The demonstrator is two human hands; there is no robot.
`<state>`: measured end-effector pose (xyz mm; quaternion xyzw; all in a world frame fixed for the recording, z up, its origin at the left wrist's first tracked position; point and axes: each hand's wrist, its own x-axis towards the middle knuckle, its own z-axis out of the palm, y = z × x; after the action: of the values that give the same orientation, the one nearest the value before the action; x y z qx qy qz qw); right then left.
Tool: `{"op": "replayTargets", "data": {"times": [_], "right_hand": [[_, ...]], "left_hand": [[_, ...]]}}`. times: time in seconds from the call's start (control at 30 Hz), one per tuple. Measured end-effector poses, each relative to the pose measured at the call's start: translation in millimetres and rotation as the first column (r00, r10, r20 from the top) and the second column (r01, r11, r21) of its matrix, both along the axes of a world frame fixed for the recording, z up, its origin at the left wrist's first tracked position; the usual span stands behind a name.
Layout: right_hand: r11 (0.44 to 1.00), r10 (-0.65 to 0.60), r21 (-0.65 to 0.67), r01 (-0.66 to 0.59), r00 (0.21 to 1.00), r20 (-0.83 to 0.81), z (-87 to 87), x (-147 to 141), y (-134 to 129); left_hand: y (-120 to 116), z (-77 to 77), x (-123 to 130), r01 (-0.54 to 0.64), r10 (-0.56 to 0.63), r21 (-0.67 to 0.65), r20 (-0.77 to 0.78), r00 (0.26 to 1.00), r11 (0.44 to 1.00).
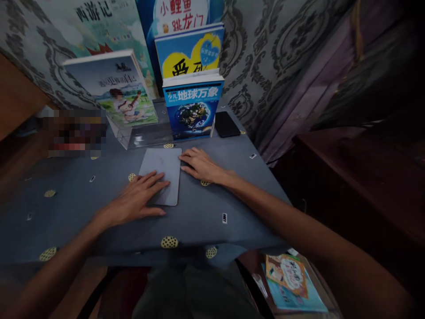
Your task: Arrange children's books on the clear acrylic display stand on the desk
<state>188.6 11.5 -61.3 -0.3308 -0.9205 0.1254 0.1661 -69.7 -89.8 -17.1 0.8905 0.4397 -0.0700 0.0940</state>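
A thin pale grey-blue booklet [169,166] lies flat on the patterned tablecloth [199,221], in front of the upright books. Across its lower left part rests my left hand [141,195], palm down, fingers spread and thumb stretched out below. My right hand [199,165] is at the booklet's upper right edge, its fingertips touching or very near that edge, fingers apart and holding nothing. Just behind the booklet stands a blue book with a globe on its cover [192,115].
A book with a guitar player [128,99] leans on a clear stand [146,135]. Behind are a yellow-and-blue book [189,53] and larger books. A black phone-like object [227,124] lies right. Another person's arm [20,155] reaches in at left. Books [292,283] lie lower right.
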Motion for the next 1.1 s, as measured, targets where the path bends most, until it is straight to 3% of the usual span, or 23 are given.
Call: {"op": "replayTargets", "data": {"times": [0.2, 0.43, 0.77, 1.0, 1.1], "right_hand": [[0.997, -0.071, -0.017, 0.072, 0.996, 0.048, -3.8, -19.2, 1.2], [0.997, -0.060, -0.043, 0.057, 0.995, -0.083, -13.9, -11.5, -4.5], [0.998, 0.014, -0.062, -0.028, 0.978, -0.207, -13.5, -4.4, -15.3], [0.987, 0.067, -0.142, -0.071, 0.997, -0.027, -10.4, -7.6, -31.1], [0.978, 0.072, -0.200, -0.063, 0.997, 0.036, -4.7, -7.5, -37.7]], "left_hand": [[-8.5, -15.0, 3.2, 0.036, -0.046, 0.143, 0.066, 0.997, 0.989], [-13.5, -17.9, 20.4, 0.056, -0.097, 0.305, 0.119, 0.988, 0.951], [-13.4, -11.5, 20.8, 0.090, -0.158, 0.336, 0.180, 0.971, 0.937], [-16.5, -15.9, 20.5, 0.083, -0.160, 0.353, 0.195, 0.968, 0.932], [-12.6, -20.4, 14.7, 0.010, -0.086, 0.317, 0.225, 0.971, 0.948]]}}
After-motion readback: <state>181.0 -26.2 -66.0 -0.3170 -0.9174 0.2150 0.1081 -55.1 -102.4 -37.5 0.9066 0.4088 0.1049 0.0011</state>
